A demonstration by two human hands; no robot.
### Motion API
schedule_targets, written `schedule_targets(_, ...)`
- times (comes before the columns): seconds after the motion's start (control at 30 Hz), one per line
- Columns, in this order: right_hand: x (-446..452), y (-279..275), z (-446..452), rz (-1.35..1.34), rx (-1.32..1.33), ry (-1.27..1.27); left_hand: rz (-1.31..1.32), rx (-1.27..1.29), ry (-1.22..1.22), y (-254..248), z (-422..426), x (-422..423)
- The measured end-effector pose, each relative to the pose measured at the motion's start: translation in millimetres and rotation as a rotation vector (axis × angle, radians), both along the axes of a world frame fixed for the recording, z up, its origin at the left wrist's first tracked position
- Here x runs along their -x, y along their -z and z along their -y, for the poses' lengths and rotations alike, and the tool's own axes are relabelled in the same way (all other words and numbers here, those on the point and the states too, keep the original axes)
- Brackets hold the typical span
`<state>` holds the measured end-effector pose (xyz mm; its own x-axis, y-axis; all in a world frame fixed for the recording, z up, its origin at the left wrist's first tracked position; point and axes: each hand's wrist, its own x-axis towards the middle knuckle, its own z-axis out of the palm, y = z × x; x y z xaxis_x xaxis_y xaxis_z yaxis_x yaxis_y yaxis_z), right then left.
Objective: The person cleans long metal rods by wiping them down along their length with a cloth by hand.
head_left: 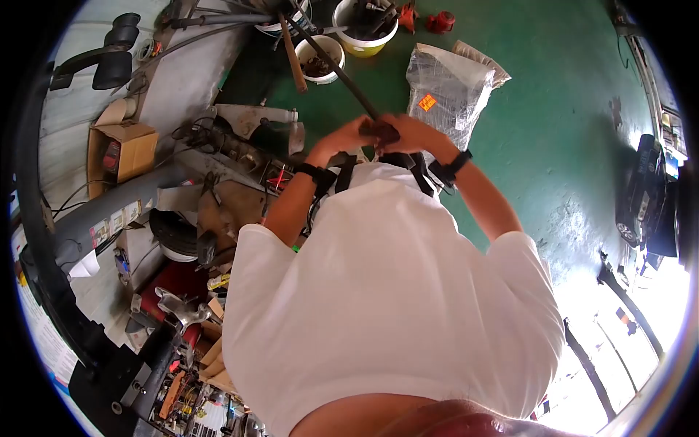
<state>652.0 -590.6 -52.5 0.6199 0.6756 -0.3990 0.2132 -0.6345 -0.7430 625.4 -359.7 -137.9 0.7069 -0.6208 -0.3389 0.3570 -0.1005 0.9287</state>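
Note:
My left hand (341, 140) and my right hand (413, 135) meet in front of my waist. Both have their fingers curled round a small dark brown part (383, 134), whose kind I cannot make out. A long dark bar (341, 74) slants from the upper left down to my hands; whether it joins the part is hidden. Beyond my left hand, a wooden handle (292, 54) hangs by a white bucket (320, 60) with rusty bits inside. Past my right hand lies a package wrapped in clear plastic (445, 91) with an orange label.
A second bucket (365, 45) holds dark metal pieces, with a red jack-like item (440, 22) nearby. Cluttered parts, a cardboard box (122, 156) and a tyre (173, 231) line the left side. A dark car (642, 193) stands at the far right of the green floor (553, 138).

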Motion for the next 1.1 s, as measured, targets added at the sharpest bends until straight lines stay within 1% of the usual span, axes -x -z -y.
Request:
schedule_targets(0.03, 5, -5, 6, -0.008, -0.034, -0.055, 0.006, 0.003, -0.001, -7, 6, 2)
schedule_targets(0.07, 10, -8, 9, -0.004, -0.031, -0.057, 0.013, -0.044, 0.087, -15, 11, 6)
schedule_targets(0.1, 13, -15, 11, -0.151, 0.014, -0.013, 0.020, -0.089, 0.172, -20, 15, 6)
schedule_targets(0.13, 14, -20, 12, -0.294, 0.059, 0.030, 0.035, -0.119, 0.248, -4, 16, 4)
schedule_targets(0.17, 18, -12, 13, -0.284, 0.063, 0.025, 0.045, -0.117, 0.241, 11, 17, 5)
schedule_targets(0.2, 23, 6, 14, -0.136, 0.050, 0.031, 0.094, -0.123, 0.212, 20, 18, 6)
schedule_targets(0.23, 22, 9, 10, 0.017, 0.032, 0.035, 0.147, -0.133, 0.182, 15, 17, 1)
schedule_targets(0.27, 27, 13, 6, 0.104, 0.142, 0.056, 0.158, -0.130, 0.174, 11, 17, 0)
schedule_targets(0.3, 25, 17, 1, 0.112, 0.143, 0.051, 0.223, -0.159, 0.145, -10, 15, 0)
schedule_targets(0.33, 24, 22, -5, 0.164, 0.130, 0.114, 0.285, -0.191, 0.117, -21, 13, 1)
schedule_targets(0.37, 24, 28, -11, 0.213, 0.114, 0.178, 0.288, -0.194, 0.114, -4, 11, 1)
schedule_targets(0.4, 21, 28, -18, 0.217, 0.109, 0.176, 0.195, -0.247, 0.051, 29, 11, 2)
schedule_targets(0.43, 16, 29, -25, 0.251, 0.112, 0.203, 0.102, -0.298, -0.012, 47, 9, 2)
schedule_targets(0.47, 9, 29, -31, 0.285, 0.115, 0.230, 0.108, -0.300, -0.016, 38, 6, -1)
schedule_targets(0.53, -4, 34, -41, 0.290, 0.105, 0.240, 0.169, -0.465, -0.131, 10, -1, -4)
schedule_targets(0.57, -11, 38, -46, 0.291, 0.097, 0.252, 0.174, -0.466, -0.136, 2, -1, -6)
schedule_targets(0.63, -25, 49, -57, 0.318, 0.103, 0.239, 0.457, -0.565, -0.281, -9, -1, -7)
schedule_targets(0.67, -30, 55, -61, 0.338, 0.113, 0.230, 0.461, -0.568, -0.284, -15, -2, -8)
schedule_targets(0.7, -35, 62, -65, 0.343, 0.110, 0.229, 0.605, -0.575, -0.252, -25, -1, -11)
schedule_targets(0.73, -41, 67, -69, 0.310, 0.122, 0.234, 0.752, -0.581, -0.220, -29, -1, -15)
schedule_targets(0.77, -46, 71, -70, 0.276, 0.135, 0.239, 0.758, -0.582, -0.225, -28, 0, -17)
schedule_targets(0.8, -46, 70, -71, 0.282, 0.134, 0.236, 0.734, -0.588, -0.157, -25, 1, -18)
schedule_targets(0.83, -44, 70, -72, 0.214, 0.144, 0.286, 0.710, -0.595, -0.091, -22, 1, -19)
schedule_targets(0.87, -43, 68, -71, 0.151, 0.157, 0.333, 0.716, -0.593, -0.104, -18, 1, -20)
schedule_targets(0.93, -38, 87, -55, 0.132, 0.148, 0.293, 0.842, -0.644, 0.012, -23, 2, -20)
schedule_targets(0.97, -37, 90, -46, 0.101, 0.139, 0.260, 0.850, -0.640, -0.018, -24, 6, -21)
schedule_targets(1.0, -34, 78, -39, 0.057, 0.172, 0.274, 0.895, -0.683, 0.024, -24, 10, -22)
schedule_targets(1.03, -30, 74, -35, 0.074, 0.185, 0.247, 0.935, -0.730, 0.066, -21, 13, -24)
schedule_targets(1.07, -26, 71, -32, 0.025, 0.162, 0.293, 0.934, -0.729, 0.030, -18, 16, -28)
schedule_targets(1.1, -20, 68, -28, -0.026, 0.140, 0.340, 0.981, -0.689, 0.053, -15, 18, -31)
